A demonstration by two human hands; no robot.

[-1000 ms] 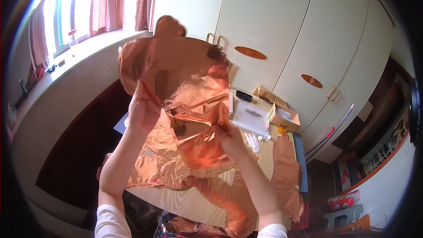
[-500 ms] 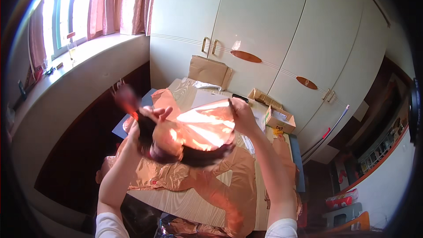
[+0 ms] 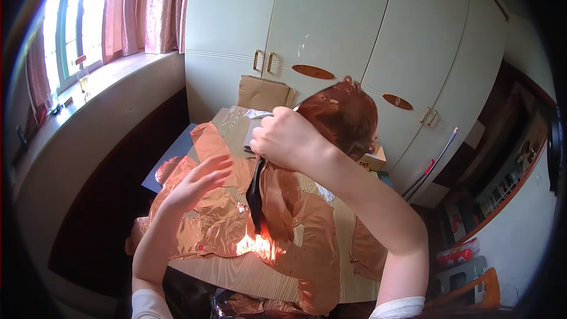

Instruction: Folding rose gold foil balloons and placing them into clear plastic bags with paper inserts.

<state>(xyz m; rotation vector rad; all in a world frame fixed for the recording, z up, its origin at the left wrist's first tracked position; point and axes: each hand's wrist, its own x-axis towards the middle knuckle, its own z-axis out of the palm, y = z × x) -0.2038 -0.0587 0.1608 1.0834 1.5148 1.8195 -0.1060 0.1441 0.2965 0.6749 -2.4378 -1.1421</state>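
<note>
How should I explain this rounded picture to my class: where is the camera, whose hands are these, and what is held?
There is no machine here, just one person's bare hands. A wide fisheye camera worn on the head looks down, so straight edges bend toward the rim. The right hand has its grip closed on a shiny copper-coloured foil piece, raised above the table. The left hand is open and seems to hold nothing. More crumpled foil shapes lie on the wood-grain surface.
</note>
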